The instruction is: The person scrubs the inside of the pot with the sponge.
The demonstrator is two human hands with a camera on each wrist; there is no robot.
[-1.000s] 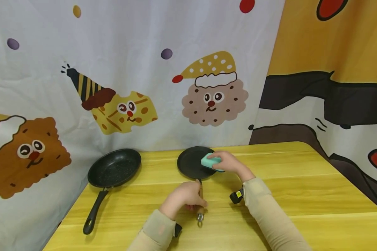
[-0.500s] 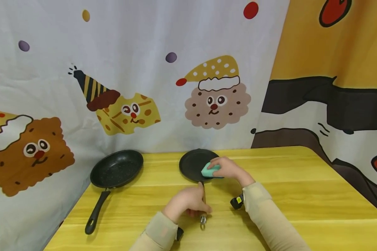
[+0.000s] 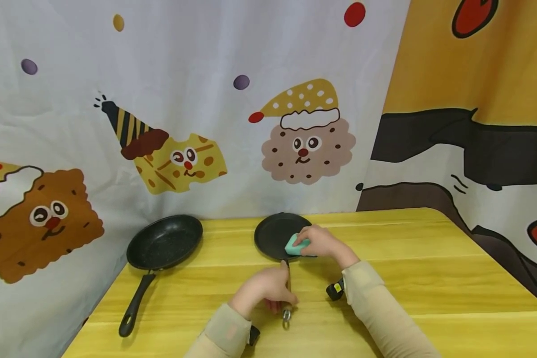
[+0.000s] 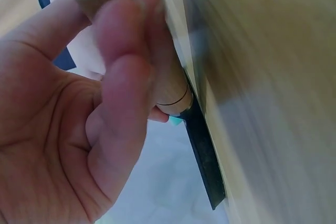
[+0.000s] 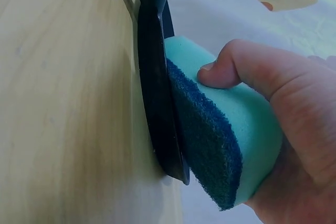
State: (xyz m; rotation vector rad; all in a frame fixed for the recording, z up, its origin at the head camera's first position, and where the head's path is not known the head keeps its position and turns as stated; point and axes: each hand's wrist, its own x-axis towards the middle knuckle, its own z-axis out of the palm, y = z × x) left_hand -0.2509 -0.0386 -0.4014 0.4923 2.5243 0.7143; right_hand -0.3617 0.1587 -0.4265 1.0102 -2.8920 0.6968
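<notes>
A flat black pan (image 3: 270, 236) lies on the table, its wooden handle (image 4: 170, 77) pointing toward me. My left hand (image 3: 268, 288) grips that handle, fingers curled round the wood in the left wrist view. A mint-green sponge (image 5: 252, 124) with a dark scouring side is pinched in my right hand (image 3: 324, 241). In the right wrist view the scouring side lies against the pan's inner face, at the rim. From the head, the sponge overlaps the near right part of the pan.
A deeper black frying pan (image 3: 165, 241) stands at the left of the yellow wood-grain table (image 3: 429, 278), its black handle toward me. Behind the table's back edge hangs a curtain (image 3: 197, 59) printed with cartoon food.
My right hand has moved the sponge over the pan toward me, from its right side to the near right rim. The left hand keeps its grip on the handle.
</notes>
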